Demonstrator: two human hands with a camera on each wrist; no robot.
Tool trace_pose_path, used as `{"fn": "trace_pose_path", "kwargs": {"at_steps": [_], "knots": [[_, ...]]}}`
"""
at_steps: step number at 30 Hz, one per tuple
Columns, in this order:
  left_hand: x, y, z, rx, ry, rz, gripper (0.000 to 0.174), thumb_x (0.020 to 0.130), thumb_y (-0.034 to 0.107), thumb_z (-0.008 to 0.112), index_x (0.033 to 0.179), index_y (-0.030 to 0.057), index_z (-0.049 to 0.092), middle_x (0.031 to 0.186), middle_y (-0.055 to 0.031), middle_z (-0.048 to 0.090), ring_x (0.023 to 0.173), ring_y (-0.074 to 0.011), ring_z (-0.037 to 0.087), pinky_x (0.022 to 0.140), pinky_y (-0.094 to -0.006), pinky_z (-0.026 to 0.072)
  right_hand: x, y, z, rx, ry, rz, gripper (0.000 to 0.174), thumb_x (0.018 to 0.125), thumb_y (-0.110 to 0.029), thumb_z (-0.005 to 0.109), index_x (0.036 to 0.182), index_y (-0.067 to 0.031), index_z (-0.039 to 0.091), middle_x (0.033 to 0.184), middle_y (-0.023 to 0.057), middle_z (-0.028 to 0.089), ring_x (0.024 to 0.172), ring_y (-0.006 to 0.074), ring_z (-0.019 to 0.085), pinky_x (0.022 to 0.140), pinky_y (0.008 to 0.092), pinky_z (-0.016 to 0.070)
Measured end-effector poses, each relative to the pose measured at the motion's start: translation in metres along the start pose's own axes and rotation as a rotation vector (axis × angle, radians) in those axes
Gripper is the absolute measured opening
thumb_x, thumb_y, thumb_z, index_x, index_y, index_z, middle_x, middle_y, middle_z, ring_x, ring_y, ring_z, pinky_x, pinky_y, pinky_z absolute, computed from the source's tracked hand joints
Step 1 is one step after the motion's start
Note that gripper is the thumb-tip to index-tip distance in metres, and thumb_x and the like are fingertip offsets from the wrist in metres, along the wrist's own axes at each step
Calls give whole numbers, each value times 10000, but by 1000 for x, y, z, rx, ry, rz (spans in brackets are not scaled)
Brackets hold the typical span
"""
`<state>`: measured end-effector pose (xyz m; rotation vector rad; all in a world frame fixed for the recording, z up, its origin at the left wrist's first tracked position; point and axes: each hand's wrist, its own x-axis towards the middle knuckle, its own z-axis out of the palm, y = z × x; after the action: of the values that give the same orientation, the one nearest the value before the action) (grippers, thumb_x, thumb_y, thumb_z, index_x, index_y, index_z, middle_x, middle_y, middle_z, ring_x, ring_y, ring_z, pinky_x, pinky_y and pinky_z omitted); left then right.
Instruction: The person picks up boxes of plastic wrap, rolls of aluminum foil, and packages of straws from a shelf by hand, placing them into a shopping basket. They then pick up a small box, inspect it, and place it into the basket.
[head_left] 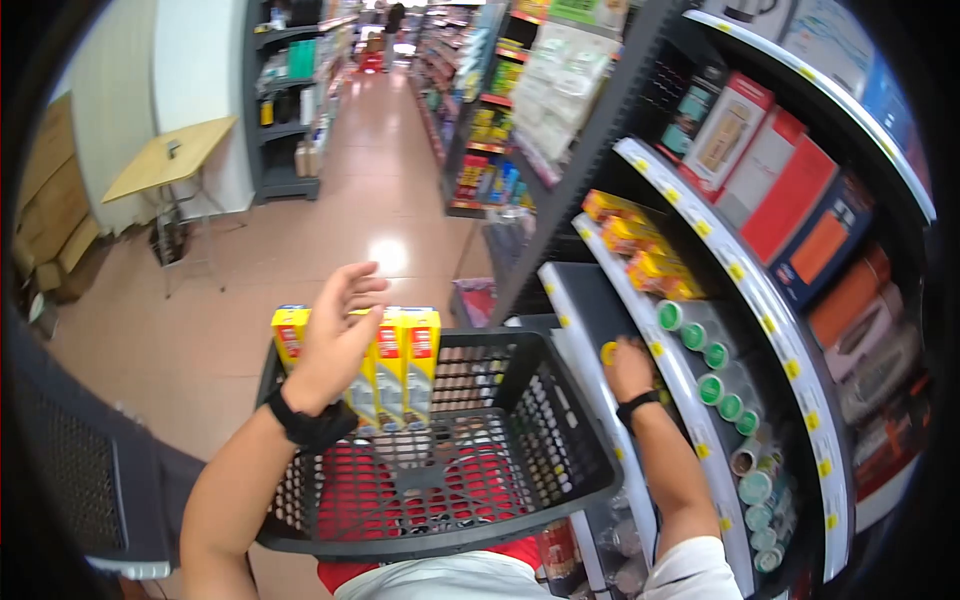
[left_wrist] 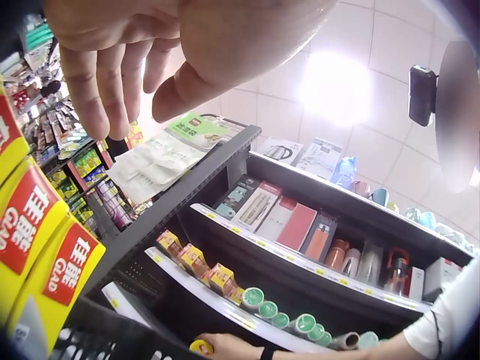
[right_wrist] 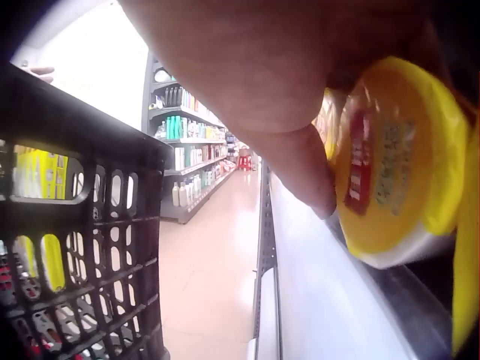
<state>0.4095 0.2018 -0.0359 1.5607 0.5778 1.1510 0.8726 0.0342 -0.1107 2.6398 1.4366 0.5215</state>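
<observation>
In the head view my right hand (head_left: pixel 630 372) reaches into a lower shelf and grips a plastic-wrapped roll with a yellow end (head_left: pixel 608 352). Close up in the right wrist view, the thumb lies against this yellow roll (right_wrist: pixel 401 161), whose round end carries a red label. My left hand (head_left: pixel 338 335) hovers over several yellow boxes (head_left: pixel 420 365) standing upright at the far left of a black shopping basket (head_left: pixel 585 465). Its fingers are loosely bent with nothing between them. Red labels reading GLAD show on the boxes (left_wrist: pixel 64 270) in the left wrist view.
The basket stands right beside the shelving. Above the right hand, a shelf edge (head_left: pixel 690 410) carries green-ended rolls (head_left: pixel 710 388) and small yellow boxes (head_left: pixel 655 265). Boxed goods (head_left: pixel 735 135) fill a higher shelf. A folding table (head_left: pixel 170 160) stands left of the aisle (head_left: pixel 370 200).
</observation>
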Motion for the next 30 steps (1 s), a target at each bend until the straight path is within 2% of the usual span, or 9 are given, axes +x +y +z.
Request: {"fn": "trace_pose_path", "kwargs": {"at_steps": [6, 8, 16, 20, 23, 24, 26, 28, 30], "knots": [[0, 6, -3, 25, 12, -48, 462, 985, 3, 571, 1429, 12, 446, 1323, -145, 590, 1173, -188, 614, 1024, -318, 487, -24, -40, -79, 204, 86, -61, 465, 767, -88, 773, 1182, 31, 601, 1161, 266, 615, 1068, 419, 645, 910, 442, 551], [1, 4, -3, 20, 9, -40, 467, 983, 3, 572, 1433, 14, 447, 1328, -145, 587, 1178, -184, 610, 1017, -314, 488, -31, -47, -92, 259, 270, -236, 516, 767, -75, 763, 1241, 45, 598, 1194, 277, 612, 1087, 431, 628, 952, 451, 531], [-5, 15, 5, 77, -3, -20, 486, 986, 21, 588, 1449, 13, 440, 1339, -126, 580, 1168, -162, 590, 1028, -316, 481, -74, -96, -173, 395, 202, -485, 630, 761, -96, 752, 1350, 16, 558, 1375, 342, 535, 1253, 462, 562, 1026, 458, 510], [-7, 5, 9, 75, -61, -90, 502, 1022, 131, 610, 1466, -7, 422, 1375, -141, 580, 1222, -198, 574, 1043, -334, 472, -96, -128, -207, 441, 193, -695, 716, 766, -99, 771, 1427, -3, 512, 1427, 321, 506, 1296, 487, 527, 1053, 464, 497], [-6, 2, 13, -60, -132, -274, 545, 1065, 293, 570, 1486, -9, 403, 1383, -163, 585, 1169, -198, 617, 1007, -341, 503, -93, -153, -219, 483, 332, -948, 572, 794, -97, 737, 1343, -4, 606, 1379, 291, 567, 1260, 457, 581, 1020, 422, 531], [-6, 8, 16, -314, -152, -375, 620, 1046, 400, 582, 1448, -41, 416, 1352, -181, 596, 1188, -227, 629, 1000, -363, 520, -90, -162, -215, 480, 402, -1024, 484, 836, -110, 695, 1306, -9, 635, 1364, 272, 587, 1237, 439, 609, 981, 406, 557], [-5, 13, 14, -550, -217, -502, 590, 1024, 339, 635, 1423, -34, 413, 1313, -162, 627, 1149, -225, 656, 983, -377, 539, -86, -177, -207, 509, 462, -1181, 450, 858, -134, 681, 1294, -28, 650, 1381, 244, 585, 1240, 424, 614, 967, 394, 565], [-8, 26, 15, -427, -163, -490, 574, 999, 268, 669, 1417, -26, 408, 1296, -153, 639, 1140, -223, 663, 981, -379, 540, -78, -191, -203, 445, 543, -1272, 525, 828, -210, 735, 1320, -55, 638, 1388, 217, 585, 1224, 390, 630, 950, 393, 573], [-13, 21, 13, -310, -128, -503, 573, 974, 198, 703, 1412, -18, 403, 1278, -145, 652, 1130, -221, 669, 979, -382, 542, -77, -197, -206, 640, 338, -1394, 625, 811, -276, 780, 1374, -75, 597, 1377, 197, 595, 1190, 358, 652, 941, 406, 575]]}}
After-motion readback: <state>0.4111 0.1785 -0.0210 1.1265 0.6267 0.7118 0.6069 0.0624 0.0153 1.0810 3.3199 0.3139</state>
